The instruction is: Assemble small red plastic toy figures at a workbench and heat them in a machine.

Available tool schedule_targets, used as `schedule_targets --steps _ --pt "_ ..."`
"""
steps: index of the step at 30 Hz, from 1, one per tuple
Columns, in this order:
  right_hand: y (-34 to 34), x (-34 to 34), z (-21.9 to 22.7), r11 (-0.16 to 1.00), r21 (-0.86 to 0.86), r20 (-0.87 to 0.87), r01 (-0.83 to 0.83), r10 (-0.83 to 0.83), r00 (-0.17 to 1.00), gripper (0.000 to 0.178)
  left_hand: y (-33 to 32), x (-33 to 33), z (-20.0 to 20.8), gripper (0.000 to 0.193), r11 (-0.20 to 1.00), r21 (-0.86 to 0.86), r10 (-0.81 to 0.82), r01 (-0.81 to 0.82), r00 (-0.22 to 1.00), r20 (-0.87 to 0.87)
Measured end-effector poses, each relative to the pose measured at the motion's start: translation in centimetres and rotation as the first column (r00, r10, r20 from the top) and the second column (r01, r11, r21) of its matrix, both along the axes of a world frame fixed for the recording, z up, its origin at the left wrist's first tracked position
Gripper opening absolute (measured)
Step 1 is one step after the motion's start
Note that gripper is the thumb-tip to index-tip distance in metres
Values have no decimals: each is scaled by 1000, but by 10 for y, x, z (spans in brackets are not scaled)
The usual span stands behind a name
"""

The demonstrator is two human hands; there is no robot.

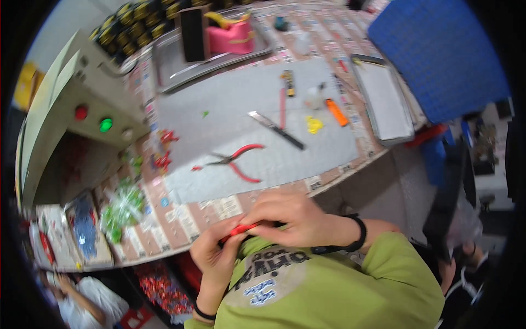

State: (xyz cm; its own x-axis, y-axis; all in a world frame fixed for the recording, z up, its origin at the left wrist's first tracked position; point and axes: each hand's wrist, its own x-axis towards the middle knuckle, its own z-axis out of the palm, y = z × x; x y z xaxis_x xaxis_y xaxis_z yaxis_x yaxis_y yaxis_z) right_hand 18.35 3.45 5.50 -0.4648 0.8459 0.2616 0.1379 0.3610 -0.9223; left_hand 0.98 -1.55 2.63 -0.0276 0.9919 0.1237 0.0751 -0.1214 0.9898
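Note:
Both hands meet close to my body, just off the table's front edge. My left hand (215, 249) pinches a small red piece (241, 229), whose exact kind I cannot make out. From the other side my right hand (290, 215) closes on the same piece, with a thin dark thing partly hidden under its fingers. Beyond them, red-handled pliers (240, 160) lie with jaws apart on the grey sheet (219, 120), a red scrap at their tip. A knife with a black handle (278, 130) rests farther back.
A pale machine (71, 104) with red and green buttons stands left. Green pieces in clear plastic (123, 211) lie before it. Farther back are an orange tool (336, 112), yellow bits (314, 125), a metal tray (175, 77) holding a phone and pink tape dispenser, and a blue crate (438, 55).

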Motion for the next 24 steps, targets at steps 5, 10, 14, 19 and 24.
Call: schedule_targets --steps 5,10,14,19,24 --pt "-1 -6 -3 999 36 -89 -9 12 996 12 -9 -7 -11 12 996 4 92 -92 995 29" --pt "-4 -8 -11 1000 8 -99 1 0 995 9 0 -17 -26 10 998 70 1 -4 999 38" --pt "-7 -6 -8 996 1 -139 89 -88 986 11 2 -6 -10 17 991 131 35 -22 995 -97" --pt "-3 -6 -9 1000 2 -93 -4 5 996 8 5 -6 -4 14 989 146 18 -2 994 -109" --pt "-1 -8 -12 999 45 -122 -4 10 993 7 6 -8 -6 13 993 119 38 -25 994 -103"
